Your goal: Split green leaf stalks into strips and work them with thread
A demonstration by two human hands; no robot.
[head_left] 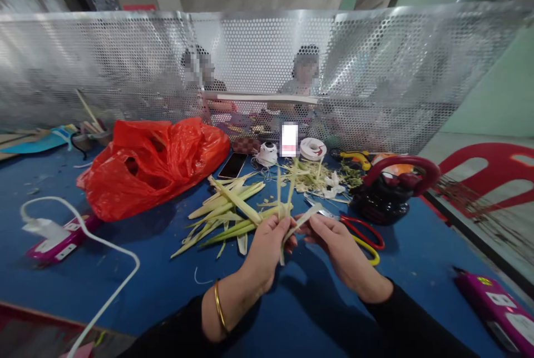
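My left hand [269, 244] is closed on a few pale green husk strips [285, 197], whose ends stand up above the fingers and hang below them. One flat strip [306, 218] slants from there toward my right hand [336, 244], whose thumb and fingers pinch near it; the exact grip is partly hidden. A pile of loose husk leaves [233, 210] lies on the blue table [167, 286] just left of my hands. Scissors with red and yellow handles [362, 235] rest close behind my right hand.
A red plastic bag [154, 166], a phone [233, 165], a thread spool [267, 153] and a tape roll [312, 149] lie farther back. A black jug [381, 197] stands right. Purple power strips [62, 238] flank the table. Two people sit behind a perforated metal screen [258, 52].
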